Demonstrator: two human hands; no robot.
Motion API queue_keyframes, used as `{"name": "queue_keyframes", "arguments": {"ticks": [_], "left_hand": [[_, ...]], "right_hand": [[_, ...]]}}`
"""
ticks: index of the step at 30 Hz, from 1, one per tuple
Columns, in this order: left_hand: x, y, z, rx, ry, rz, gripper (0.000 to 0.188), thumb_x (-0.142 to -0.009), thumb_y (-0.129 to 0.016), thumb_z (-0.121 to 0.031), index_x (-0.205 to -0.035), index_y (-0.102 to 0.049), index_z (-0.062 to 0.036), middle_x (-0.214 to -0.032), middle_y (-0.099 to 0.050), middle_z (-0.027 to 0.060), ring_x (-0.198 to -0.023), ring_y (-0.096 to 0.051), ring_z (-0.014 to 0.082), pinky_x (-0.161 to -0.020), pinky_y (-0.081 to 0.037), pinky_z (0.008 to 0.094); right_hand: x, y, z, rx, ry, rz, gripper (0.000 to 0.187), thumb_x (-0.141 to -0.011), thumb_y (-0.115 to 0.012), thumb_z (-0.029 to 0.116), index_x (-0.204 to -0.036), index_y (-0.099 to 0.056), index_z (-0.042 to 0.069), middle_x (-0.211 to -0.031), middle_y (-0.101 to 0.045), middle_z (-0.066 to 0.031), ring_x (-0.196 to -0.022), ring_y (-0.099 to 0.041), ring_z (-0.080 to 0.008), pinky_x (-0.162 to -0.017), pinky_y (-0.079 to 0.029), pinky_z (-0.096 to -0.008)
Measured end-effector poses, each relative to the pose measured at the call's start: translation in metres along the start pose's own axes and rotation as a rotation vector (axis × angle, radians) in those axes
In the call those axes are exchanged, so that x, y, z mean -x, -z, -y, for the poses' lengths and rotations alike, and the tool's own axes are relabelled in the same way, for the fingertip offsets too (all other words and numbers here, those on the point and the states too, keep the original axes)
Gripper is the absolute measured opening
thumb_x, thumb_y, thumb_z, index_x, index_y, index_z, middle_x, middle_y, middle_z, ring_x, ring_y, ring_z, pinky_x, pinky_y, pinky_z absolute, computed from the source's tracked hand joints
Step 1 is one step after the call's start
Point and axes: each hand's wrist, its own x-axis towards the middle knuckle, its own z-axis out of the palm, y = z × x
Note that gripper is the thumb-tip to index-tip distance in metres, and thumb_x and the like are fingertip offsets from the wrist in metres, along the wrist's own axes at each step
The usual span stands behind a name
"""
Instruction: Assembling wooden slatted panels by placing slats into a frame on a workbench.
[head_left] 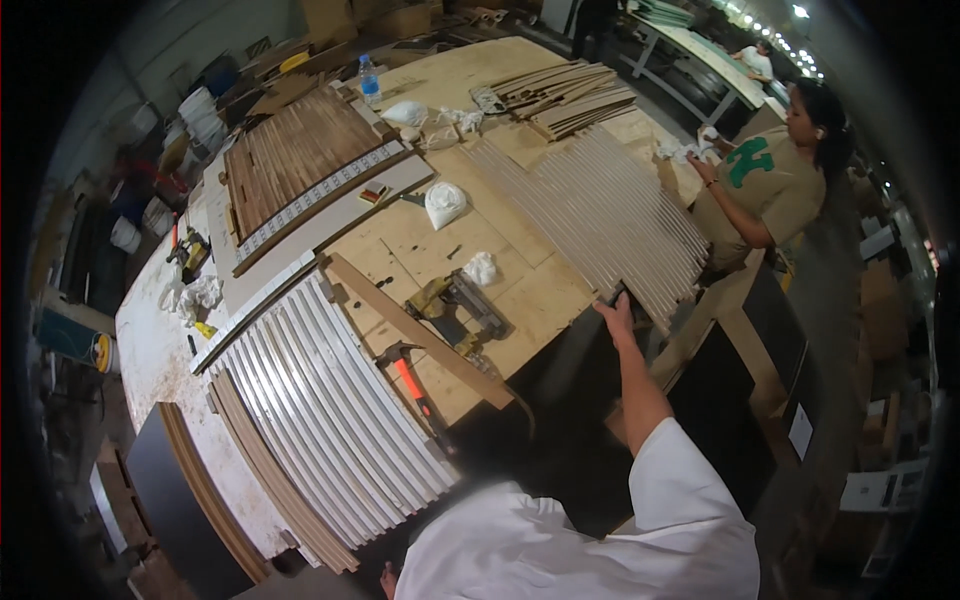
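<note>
A clear water bottle [369, 80], its contents not discernible, is stood at the far bench [520, 290] edge. The slatted white panel [600, 215], slats running away rightward, is gripped at its near corner by the right hand [617, 318], fingers clamped on it.

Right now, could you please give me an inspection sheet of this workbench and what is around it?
Surface: plywood bench, dusty, crowded.
Job's things: white slat panel, its near edge under the right hand.
Clutter: second slat panel, wood panel, nail gun, hammer, bottle, white bags.
Hands: right on the panel edge; left hand barely in view at the lower edge, grip unclear.
Cables: nothing seen.
Surroundings: co-worker at the far side; more tables behind.
</note>
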Motion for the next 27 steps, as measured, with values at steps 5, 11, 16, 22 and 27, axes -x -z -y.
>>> {"name": "queue_keyframes", "arguments": {"ticks": [5,11,16,22,27], "left_hand": [[0.026,-0.018,-0.002,-0.019,-0.007,-0.070,0.035,-0.094,-0.052,-0.034,-0.084,-0.062,-0.0022,-0.070,-0.059,0.0091,-0.062,-0.054,0.0251,-0.059,-0.047,0.0403],[0.033,-0.037,0.013,-0.039,-0.050,-0.129,0.037,-0.093,-0.053,-0.036,-0.087,-0.063,-0.0013,-0.072,-0.061,0.0101,-0.065,-0.055,0.0272,-0.062,-0.047,0.0425],[0.027,-0.050,0.066,-0.107,-0.257,-0.258,0.038,-0.093,-0.053,-0.037,-0.090,-0.065,-0.0005,-0.073,-0.062,0.0108,-0.068,-0.056,0.0289,-0.064,-0.048,0.0443],[0.069,-0.061,-0.025,0.109,0.031,-0.104,0.048,-0.094,-0.054,-0.037,-0.104,-0.056,0.0093,-0.083,-0.064,0.0141,-0.072,-0.057,0.0181,-0.065,-0.046,0.0331],[0.109,-0.054,-0.043,0.126,0.089,-0.179,0.040,-0.093,-0.053,-0.029,-0.107,-0.057,0.0079,-0.083,-0.065,0.0137,-0.073,-0.059,0.0184,-0.065,-0.047,0.0322]], "right_hand": [[-0.028,-0.027,0.030,0.184,0.165,-0.055,0.104,-0.074,-0.074,0.028,-0.148,-0.006,0.002,-0.149,-0.023,-0.0196,-0.134,-0.027,-0.0343,-0.111,-0.024,-0.0388],[-0.009,-0.034,0.035,0.010,0.166,-0.091,0.110,-0.072,-0.078,0.024,-0.147,-0.001,0.000,-0.149,-0.022,-0.0229,-0.136,-0.026,-0.0352,-0.110,-0.025,-0.0411],[-0.008,-0.036,0.050,0.286,0.172,-0.001,0.115,-0.071,-0.079,0.036,-0.148,0.001,0.004,-0.151,-0.016,-0.0223,-0.139,-0.019,-0.0364,-0.112,-0.020,-0.0468],[-0.024,-0.027,0.072,0.861,0.325,0.124,0.118,-0.066,-0.078,0.048,-0.148,-0.005,0.004,-0.150,-0.015,-0.0255,-0.138,-0.017,-0.0414,-0.110,-0.017,-0.0586],[0.012,-0.062,0.075,0.931,0.314,0.173,0.119,-0.064,-0.078,0.049,-0.148,-0.006,0.005,-0.148,-0.016,-0.0280,-0.137,-0.017,-0.0439,-0.108,-0.018,-0.0595]]}}
